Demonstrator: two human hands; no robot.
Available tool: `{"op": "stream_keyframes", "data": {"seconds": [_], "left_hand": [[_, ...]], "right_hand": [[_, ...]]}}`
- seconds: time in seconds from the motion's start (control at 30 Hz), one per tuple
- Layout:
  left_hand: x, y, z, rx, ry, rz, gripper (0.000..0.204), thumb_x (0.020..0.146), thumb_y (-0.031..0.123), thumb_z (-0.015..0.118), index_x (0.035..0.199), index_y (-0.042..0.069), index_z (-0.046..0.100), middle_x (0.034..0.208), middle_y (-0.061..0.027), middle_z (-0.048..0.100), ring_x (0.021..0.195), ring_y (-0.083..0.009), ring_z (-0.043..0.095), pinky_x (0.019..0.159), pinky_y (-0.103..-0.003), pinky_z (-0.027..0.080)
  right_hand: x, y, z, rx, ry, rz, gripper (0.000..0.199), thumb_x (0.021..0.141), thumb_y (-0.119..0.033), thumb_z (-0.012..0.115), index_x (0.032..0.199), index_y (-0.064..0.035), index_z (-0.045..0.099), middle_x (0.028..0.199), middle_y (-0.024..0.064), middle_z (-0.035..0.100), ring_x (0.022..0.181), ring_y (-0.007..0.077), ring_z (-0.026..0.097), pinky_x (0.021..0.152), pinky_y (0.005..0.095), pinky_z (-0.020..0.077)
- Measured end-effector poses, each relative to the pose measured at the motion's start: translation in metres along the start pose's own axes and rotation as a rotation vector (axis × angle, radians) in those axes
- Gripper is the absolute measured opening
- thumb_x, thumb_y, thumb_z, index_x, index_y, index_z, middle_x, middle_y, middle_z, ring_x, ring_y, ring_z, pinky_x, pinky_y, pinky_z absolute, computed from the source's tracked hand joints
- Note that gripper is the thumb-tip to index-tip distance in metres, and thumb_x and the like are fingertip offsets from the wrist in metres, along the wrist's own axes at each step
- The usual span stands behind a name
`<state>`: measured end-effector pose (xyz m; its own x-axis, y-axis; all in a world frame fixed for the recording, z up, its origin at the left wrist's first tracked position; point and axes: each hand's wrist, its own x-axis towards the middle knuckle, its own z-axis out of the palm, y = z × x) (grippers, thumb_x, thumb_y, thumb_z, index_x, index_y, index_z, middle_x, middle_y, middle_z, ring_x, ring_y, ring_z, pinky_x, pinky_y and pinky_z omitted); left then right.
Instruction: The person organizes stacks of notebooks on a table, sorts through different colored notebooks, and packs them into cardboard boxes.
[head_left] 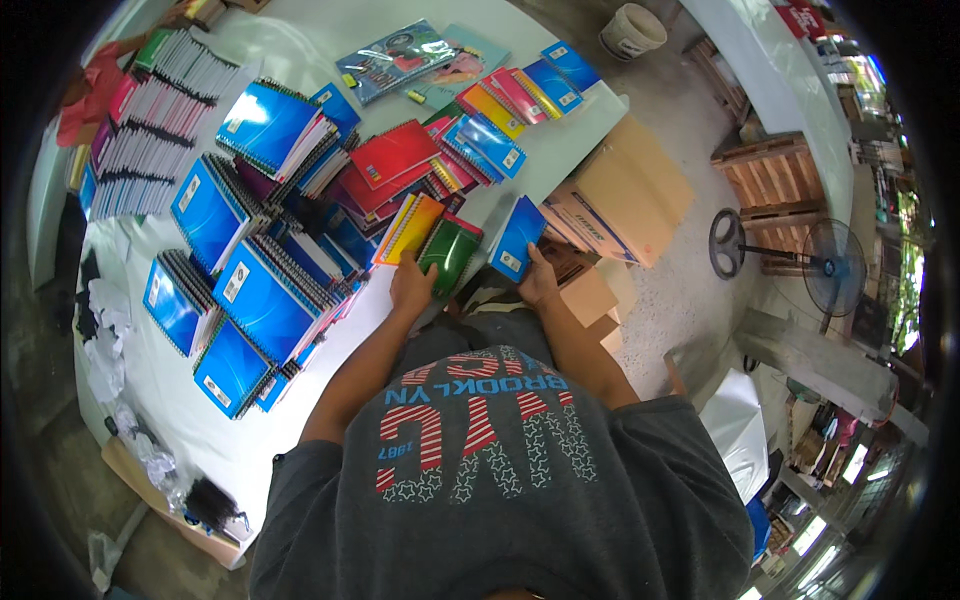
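My left hand (412, 286) is closed on the near edge of a small green spiral notebook (452, 250). A yellow-orange notebook (408, 228) lies right beside it, partly behind the green one; whether my fingers touch it too I cannot tell. In my right hand (540, 281) is a small blue notebook (517, 237), gripped at its lower right edge and tilted, just past the table edge above a carton. Beyond my hands, red notebooks (396, 153) lie piled on the white table (345, 355), with more blue notebooks (488, 144) to their right.
Stacks of larger blue spiral notebooks (262, 290) fill the table's left half. Rows of notebooks standing on edge (150, 150) lie farther left, near another person's red sleeve (92, 95). On the right are a cardboard box (630, 190), a bucket (633, 32), wooden pallets (770, 180) and a fan (833, 267).
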<state>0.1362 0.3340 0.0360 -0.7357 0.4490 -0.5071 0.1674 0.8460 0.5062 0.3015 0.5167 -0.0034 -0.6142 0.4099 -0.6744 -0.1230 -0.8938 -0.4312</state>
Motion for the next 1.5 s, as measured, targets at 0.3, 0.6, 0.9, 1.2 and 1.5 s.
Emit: {"op": "stream_keyframes", "data": {"seconds": [0.3,0.6,0.9,1.2,1.5], "left_hand": [[-0.041,0.006,-0.029,0.029,0.415,0.11,0.036,0.083,0.035,0.059,0.108,0.01,0.053,0.099,-0.0129,0.055,0.096,-0.0318,0.053,0.08,-0.043,0.042],[-0.029,0.014,0.001,0.129,0.122,0.182,0.036,0.072,0.024,0.069,0.103,0.013,0.054,0.099,-0.0085,0.049,0.097,-0.0277,0.052,0.08,-0.042,0.043],[-0.015,0.051,-0.003,0.193,0.067,-0.243,0.03,0.075,0.025,0.067,0.097,0.01,0.053,0.098,-0.0096,0.053,0.096,-0.0279,0.053,0.079,-0.042,0.043],[0.091,0.215,-0.048,-0.364,-0.037,0.026,0.046,0.08,0.035,0.06,0.106,-0.002,0.057,0.104,-0.0184,0.061,0.098,-0.0329,0.058,0.083,-0.041,0.045],[0.223,0.29,0.027,-0.588,0.379,-0.456,0.104,0.067,0.029,0.074,0.136,-0.01,0.007,0.138,-0.0318,0.02,0.13,-0.0398,0.022,0.105,-0.042,0.028]], "right_hand": [[0.016,0.038,0.061,-0.888,-0.309,0.1,0.049,0.083,-0.028,0.063,0.121,-0.0008,0.046,0.115,0.0137,0.055,0.101,0.0255,0.056,0.082,0.0367,0.0479],[0.015,-0.016,0.124,-2.233,-0.466,-0.394,0.052,0.077,-0.044,0.062,0.104,-0.0006,0.055,0.098,0.0197,0.059,0.096,0.0375,0.056,0.08,0.0445,0.0448],[0.205,-0.292,0.122,-1.938,-0.03,-0.893,0.046,0.075,-0.024,0.065,0.117,-0.0084,0.054,0.092,0.0096,0.064,0.091,0.0304,0.058,0.076,0.0442,0.0445],[0.304,-0.366,0.098,-1.808,-0.096,-0.451,0.098,0.061,-0.042,0.078,0.137,-0.0034,0.029,0.121,0.0297,0.047,0.113,0.0412,0.048,0.094,0.0446,0.0398],[0.298,-0.329,0.074,-1.654,-0.141,-0.418,0.089,0.052,-0.031,0.085,0.123,0.0014,0.043,0.114,0.0235,0.05,0.102,0.0329,0.053,0.088,0.0399,0.0445]]}}
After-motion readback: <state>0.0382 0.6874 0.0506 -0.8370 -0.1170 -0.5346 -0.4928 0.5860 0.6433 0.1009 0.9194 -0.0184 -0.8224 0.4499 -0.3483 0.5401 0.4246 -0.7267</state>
